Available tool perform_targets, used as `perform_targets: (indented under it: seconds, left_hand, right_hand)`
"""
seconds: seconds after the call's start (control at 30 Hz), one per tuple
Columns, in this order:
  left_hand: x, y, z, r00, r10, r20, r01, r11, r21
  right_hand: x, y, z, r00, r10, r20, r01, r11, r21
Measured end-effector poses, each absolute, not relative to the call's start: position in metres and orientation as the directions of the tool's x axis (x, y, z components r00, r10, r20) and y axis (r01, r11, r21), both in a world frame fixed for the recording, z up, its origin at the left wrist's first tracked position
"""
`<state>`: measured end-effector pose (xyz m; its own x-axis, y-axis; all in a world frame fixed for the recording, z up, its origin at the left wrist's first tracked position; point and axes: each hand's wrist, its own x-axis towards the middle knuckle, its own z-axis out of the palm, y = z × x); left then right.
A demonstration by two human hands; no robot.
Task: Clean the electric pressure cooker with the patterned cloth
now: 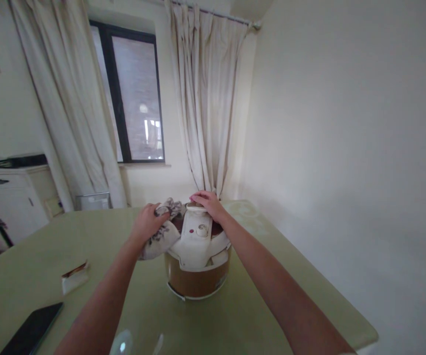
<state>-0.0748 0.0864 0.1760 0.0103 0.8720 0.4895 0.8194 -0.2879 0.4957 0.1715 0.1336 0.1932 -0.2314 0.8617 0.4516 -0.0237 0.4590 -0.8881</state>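
A white-and-brown pressure cooker (198, 276) stands upright on the pale green table. Across its top runs a white band with a round dial and a red dot. My left hand (151, 222) is closed around a crumpled white cloth (161, 241) with a dark floral pattern, pressed against the left side of the lid. At the top of the cooker, my right hand (210, 203) is closed over the far part of the white lid handle (197, 208), fingers pointing left. Part of the grip is hidden behind the handle.
On the left of the table (116, 236) lie a black phone (33, 328) and a small white packet (75, 277) with a brown edge. A bare wall (345, 148) runs along the right edge. Behind are curtains (209, 98), a window and a white cabinet (13, 197).
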Motion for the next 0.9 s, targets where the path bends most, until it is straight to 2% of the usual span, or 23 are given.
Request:
perform_targets:
  seconds: [0.1,0.17,0.2,0.27,0.33,0.4,0.5,0.57,0.63,0.8,0.9]
  left_hand:
    - [-0.086,0.084,0.162,-0.044,0.883,0.467,0.643,-0.333,0.690]
    - [-0.092,0.067,0.146,-0.106,0.824,0.556,0.608,-0.389,0.692]
    - [-0.094,0.056,0.138,-0.119,0.774,0.622,0.636,-0.422,0.647]
    - [-0.093,0.032,0.124,-0.074,0.654,0.753,0.738,-0.472,0.483]
    - [-0.085,0.009,0.112,-0.002,0.557,0.830,0.838,-0.453,0.306]
    - [-0.071,-0.009,0.103,0.038,0.490,0.871,0.897,-0.401,0.187]
    - [-0.048,-0.025,0.091,0.053,0.384,0.922,0.924,-0.369,0.101]
    - [-0.036,-0.031,0.082,0.036,0.340,0.940,0.924,-0.369,0.098]
    - [-0.028,-0.037,0.073,-0.009,0.357,0.934,0.921,-0.360,0.147]
    - [-0.018,-0.053,0.038,-0.143,0.525,0.839,0.850,-0.369,0.375]
    - [-0.018,-0.060,0.012,-0.166,0.591,0.790,0.799,-0.389,0.459]
  right_hand:
    - [0.171,0.133,0.193,-0.227,0.861,0.456,-0.028,0.462,-0.886]
    - [0.171,0.134,0.194,-0.225,0.860,0.459,-0.024,0.466,-0.885]
    - [0.170,0.134,0.194,-0.226,0.859,0.460,-0.019,0.468,-0.884]
    - [0.170,0.135,0.194,-0.229,0.859,0.458,-0.003,0.469,-0.883]
    - [0.169,0.135,0.194,-0.229,0.859,0.457,0.004,0.471,-0.882]
    - [0.169,0.135,0.194,-0.226,0.860,0.458,-0.006,0.468,-0.883]
    - [0.168,0.135,0.194,-0.220,0.863,0.454,-0.042,0.456,-0.889]
    - [0.168,0.135,0.194,-0.222,0.864,0.453,-0.049,0.454,-0.890]
    - [0.168,0.135,0.195,-0.222,0.862,0.456,-0.042,0.458,-0.888]
    - [0.169,0.134,0.195,-0.210,0.866,0.454,-0.018,0.460,-0.888]
    - [0.169,0.134,0.194,-0.205,0.863,0.461,-0.009,0.470,-0.883]
